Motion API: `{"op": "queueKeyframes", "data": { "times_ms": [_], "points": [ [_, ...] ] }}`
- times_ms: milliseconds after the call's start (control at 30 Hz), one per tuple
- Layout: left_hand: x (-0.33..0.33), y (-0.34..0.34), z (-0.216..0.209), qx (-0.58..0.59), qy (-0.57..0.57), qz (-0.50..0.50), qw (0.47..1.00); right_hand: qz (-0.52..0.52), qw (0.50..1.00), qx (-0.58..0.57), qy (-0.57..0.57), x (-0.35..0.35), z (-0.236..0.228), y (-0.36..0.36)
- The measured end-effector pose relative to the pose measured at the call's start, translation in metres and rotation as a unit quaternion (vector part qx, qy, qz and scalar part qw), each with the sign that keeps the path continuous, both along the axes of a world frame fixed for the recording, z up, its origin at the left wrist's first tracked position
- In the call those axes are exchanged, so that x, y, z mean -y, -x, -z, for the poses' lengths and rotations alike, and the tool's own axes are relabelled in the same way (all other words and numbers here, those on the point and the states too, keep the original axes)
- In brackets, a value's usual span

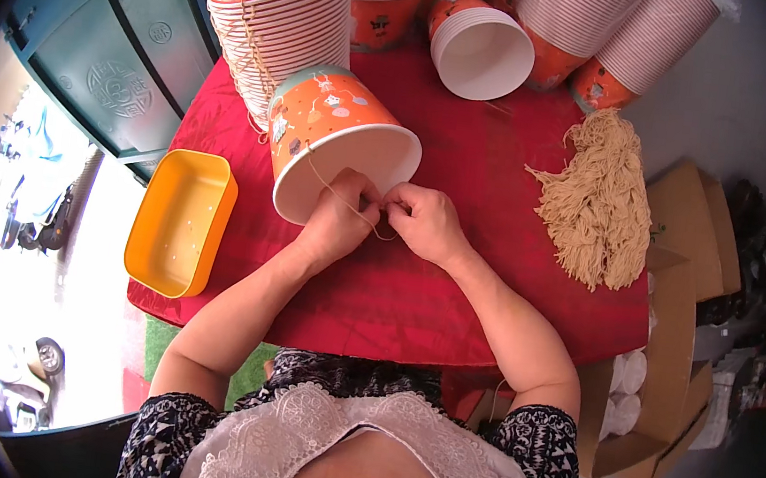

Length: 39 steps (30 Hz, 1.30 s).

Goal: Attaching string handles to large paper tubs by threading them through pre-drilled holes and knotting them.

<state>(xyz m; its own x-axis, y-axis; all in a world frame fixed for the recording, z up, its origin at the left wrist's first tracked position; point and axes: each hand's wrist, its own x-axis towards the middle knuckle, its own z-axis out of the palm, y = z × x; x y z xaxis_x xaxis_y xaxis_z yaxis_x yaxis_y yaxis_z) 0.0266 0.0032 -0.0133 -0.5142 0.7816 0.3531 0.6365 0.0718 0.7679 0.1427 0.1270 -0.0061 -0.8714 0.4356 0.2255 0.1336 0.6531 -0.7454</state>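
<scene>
Orange paper bucket (344, 121) lies tilted on the red table (494, 176), likely light, easily dented, best steadied by its rim; left hand (343, 214) and right hand (424, 226), fingertips closed, seemingly pinch thin string (314, 170)

The orange round paper bucket (342, 117) is displaying cartoon figures (332, 99), a teal band (305, 79) and a white inside (375, 155). A thin beige string (384, 238) is echoing the tan yarn bundle (601, 204); a yellow plastic tub (218, 232) is contrasting with the red cloth-covered desk (503, 182).
</scene>
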Motion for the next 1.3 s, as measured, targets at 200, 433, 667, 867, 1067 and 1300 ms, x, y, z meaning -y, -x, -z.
{"op": "queueKeyframes", "data": {
  "times_ms": [200, 433, 667, 867, 1067, 1300],
  "points": [
    [0.003, -0.006, -0.007, 0.072, 0.044, -0.002, 0.996, -0.012, 0.997, -0.015, 0.069, -0.004, 0.001, 0.001],
    [0.005, -0.008, -0.005, 0.009, 0.035, -0.020, 0.999, -0.007, 0.997, 0.000, 0.082, -0.002, -0.003, 0.001],
    [0.005, -0.010, -0.009, -0.035, 0.038, -0.020, 0.998, 0.001, 0.997, -0.003, 0.081, -0.001, -0.003, 0.000],
    [0.002, -0.010, -0.007, -0.014, 0.004, -0.026, 1.000, 0.007, 0.996, -0.013, 0.085, 0.000, -0.002, 0.001],
    [0.000, -0.007, -0.002, 0.024, 0.015, -0.035, 0.999, 0.009, 0.996, -0.018, 0.083, 0.001, -0.003, 0.001],
    [0.003, -0.005, -0.019, 0.129, 0.071, -0.015, 0.989, 0.006, 0.998, -0.046, 0.039, 0.003, -0.001, -0.002]
  ]
}}
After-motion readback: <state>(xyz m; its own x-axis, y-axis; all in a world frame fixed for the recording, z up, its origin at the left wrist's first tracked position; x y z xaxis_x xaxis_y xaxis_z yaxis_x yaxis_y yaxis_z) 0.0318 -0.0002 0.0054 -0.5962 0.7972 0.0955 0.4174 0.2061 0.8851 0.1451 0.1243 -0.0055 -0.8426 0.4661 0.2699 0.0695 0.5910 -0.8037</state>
